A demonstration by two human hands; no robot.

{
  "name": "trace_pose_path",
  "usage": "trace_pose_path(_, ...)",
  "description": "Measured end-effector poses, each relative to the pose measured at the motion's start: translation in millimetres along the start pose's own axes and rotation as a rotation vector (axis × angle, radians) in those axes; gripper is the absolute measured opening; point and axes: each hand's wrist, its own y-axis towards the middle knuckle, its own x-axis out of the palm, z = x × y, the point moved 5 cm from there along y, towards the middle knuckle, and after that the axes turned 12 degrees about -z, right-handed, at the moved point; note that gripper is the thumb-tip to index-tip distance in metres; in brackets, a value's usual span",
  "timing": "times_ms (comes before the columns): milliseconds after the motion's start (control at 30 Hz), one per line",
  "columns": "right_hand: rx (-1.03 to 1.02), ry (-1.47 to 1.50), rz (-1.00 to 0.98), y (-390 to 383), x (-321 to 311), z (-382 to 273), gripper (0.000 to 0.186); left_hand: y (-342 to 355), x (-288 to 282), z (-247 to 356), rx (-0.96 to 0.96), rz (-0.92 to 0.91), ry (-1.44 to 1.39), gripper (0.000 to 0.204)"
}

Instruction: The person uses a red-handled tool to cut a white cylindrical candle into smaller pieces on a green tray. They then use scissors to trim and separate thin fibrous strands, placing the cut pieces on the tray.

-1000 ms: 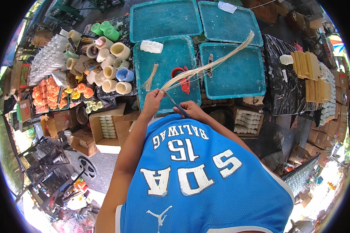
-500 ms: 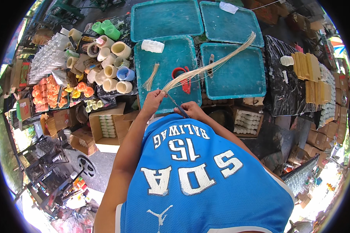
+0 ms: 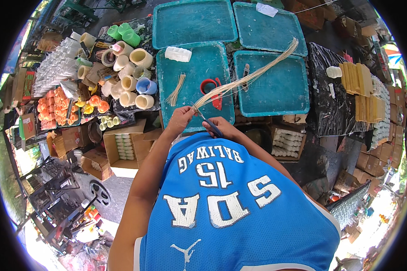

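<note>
My left hand (image 3: 180, 119) is closed on the near end of a long bundle of pale strings, like candle wicks (image 3: 253, 73). The bundle stretches up and right across two teal trays. In my right hand (image 3: 223, 127) are scissors with dark blue handles (image 3: 212, 128). Their blades are apart at the bundle's end, just beside my left fingers. Under the bundle, a red ring-shaped tool (image 3: 216, 102) lies on the near left tray (image 3: 167, 63). A short bundle of the same strings (image 3: 179, 89) lies to its left.
A white ribbed piece (image 3: 178, 54) lies on the same tray. The near right tray (image 3: 276, 97) carries a small marker-like stick (image 3: 246, 71). Tubs and cups (image 3: 140, 58) crowd the left; yellow slabs (image 3: 364, 77) lie on black plastic at right. Cardboard boxes (image 3: 142, 135) stand below the table.
The scissors' blades have spread and moved up to the bundle's end. My left hand and the near end of the bundle have shifted slightly to the right and down.
</note>
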Motion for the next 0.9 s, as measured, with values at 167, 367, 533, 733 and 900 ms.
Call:
trace_pose_path(167, -0.052, -0.210, 0.041, -6, -2, 1, 0.062, -3, -8, 3, 0.005, 0.045, -0.021, 0.028)
trace_pose_path(367, -0.043, -0.152, 0.043, -9, -1, 6, 0.063, -2, -10, 10, -0.008, 0.033, 0.019, 0.028)
trace_pose_path(533, -0.028, -0.086, 0.026, -5, -2, -4, 0.065, 6, -2, -6, 0.012, -0.042, 0.066, 0.029)
trace_pose_path(733, -0.033, -0.250, 0.068, -8, -3, -3, 0.066, 4, -13, -3, 0.009, 0.008, 0.071, 0.029)
trace_pose_path(900, -0.028, -0.262, 0.050, -7, -5, 6, 0.064, 0, -16, 5, -0.010, -0.003, 0.064, 0.030)
